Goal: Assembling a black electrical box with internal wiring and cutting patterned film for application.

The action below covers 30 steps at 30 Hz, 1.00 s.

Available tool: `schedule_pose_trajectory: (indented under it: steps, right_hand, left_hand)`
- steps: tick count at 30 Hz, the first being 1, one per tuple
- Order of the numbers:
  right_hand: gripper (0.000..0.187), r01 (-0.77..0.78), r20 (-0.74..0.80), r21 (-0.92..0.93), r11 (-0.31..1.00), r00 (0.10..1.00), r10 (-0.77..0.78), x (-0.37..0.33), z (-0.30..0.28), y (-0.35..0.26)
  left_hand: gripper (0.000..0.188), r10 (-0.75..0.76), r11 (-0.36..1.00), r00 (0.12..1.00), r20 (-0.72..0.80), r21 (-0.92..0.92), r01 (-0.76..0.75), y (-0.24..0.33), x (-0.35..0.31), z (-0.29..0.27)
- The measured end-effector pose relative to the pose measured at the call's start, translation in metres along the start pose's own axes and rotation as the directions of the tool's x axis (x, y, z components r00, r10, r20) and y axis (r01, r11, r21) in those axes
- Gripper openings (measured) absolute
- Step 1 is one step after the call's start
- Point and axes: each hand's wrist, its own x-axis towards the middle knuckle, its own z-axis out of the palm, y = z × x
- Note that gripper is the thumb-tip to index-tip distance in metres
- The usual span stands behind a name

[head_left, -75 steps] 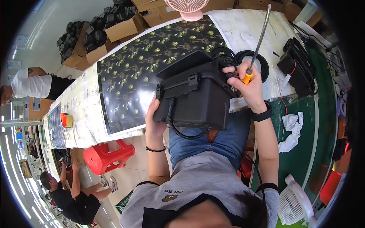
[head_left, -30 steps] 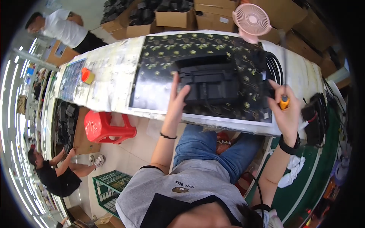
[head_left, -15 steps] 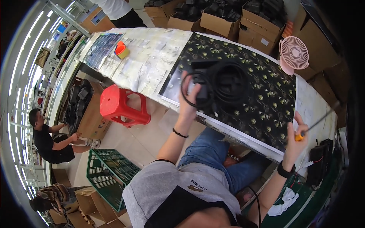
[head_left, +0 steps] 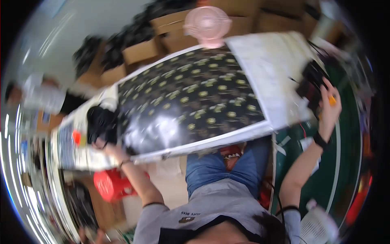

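The person's left hand (head_left: 106,147) is stretched out to the left side of the table, its fingers at the near end of a black device (head_left: 101,122) that sits by the left edge of a dark patterned sheet (head_left: 187,95); motion blur hides whether the hand grips the device or only touches it. The right hand (head_left: 331,105) is out to the right, its fingers closed around an orange-handled tool (head_left: 332,100), with the fingertips at the near right side of a second black device (head_left: 313,79); whether they touch it cannot be told. The sheet, edged in white, spreads over the middle of the pale-covered table (head_left: 274,61) between the two hands. Just left of the first device is a small orange-red object (head_left: 76,137), blurred. A pink fan (head_left: 208,25) stands at the far edge of the table, in front of cardboard boxes (head_left: 142,51), some heaped with black items. A red stool (head_left: 113,185) is on the near left, below the table edge, and a green surface (head_left: 345,122) lies on the right. On the far left is a person in a white top (head_left: 44,94).
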Motion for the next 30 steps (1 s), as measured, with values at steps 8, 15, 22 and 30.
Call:
schedule_pose_trajectory:
  steps: [8,15,22,30]
  right_hand:
    - [0.031,0.010,-0.108,-0.571,0.821,0.990,-0.087,0.008,-0.086,0.032]
    - [0.045,0.136,0.127,-0.793,0.594,0.990,-0.056,0.005,-0.084,0.037]
    - [0.037,0.063,0.103,-0.869,0.490,0.993,0.055,0.003,-0.062,0.030]
    - [0.033,0.207,0.188,-0.814,0.542,0.978,-0.091,-0.009,-0.065,-0.001]
  left_hand:
    - [0.033,-0.837,0.529,0.408,-0.364,-0.730,0.433,0.151,-0.025,-0.029]
    - [0.026,-0.413,0.367,0.909,0.051,-0.904,0.217,0.279,-0.053,-0.058]
    - [0.014,-0.157,0.189,0.965,0.211,-0.952,0.239,0.338,-0.086,-0.061]
    - [0.012,0.030,0.217,0.889,0.457,-0.871,0.441,0.375,-0.115,-0.071]
